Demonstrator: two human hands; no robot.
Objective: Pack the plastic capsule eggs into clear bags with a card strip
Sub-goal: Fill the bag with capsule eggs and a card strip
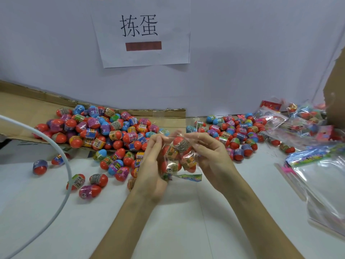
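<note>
We hold one clear bag (177,158) over mid-bench, eggs inside, card strip (189,177) at its bottom. Left grip (151,165) and right grip (209,157) pinch its top, unsealed. Filled bags (298,116) far right; many loose eggs (104,128) remain.

Pale lilac-grey wall panel (242,53) fills upper half of view. White paper sheet (173,53) fixed to it, upper centre, printed with black characters 拣蛋; red-brown rectangular bar (143,46) just beneath characters. Flattened brown corrugated cardboard sheet (22,109) lies at back left, far edge against wall panel, near edge raised slightly off white tabletop (168,230). Thin white curved cable (61,152) arcs from left edge down to bottom-left corner. Upright brown cardboard piece (336,90) with ragged edge at far right.
</note>
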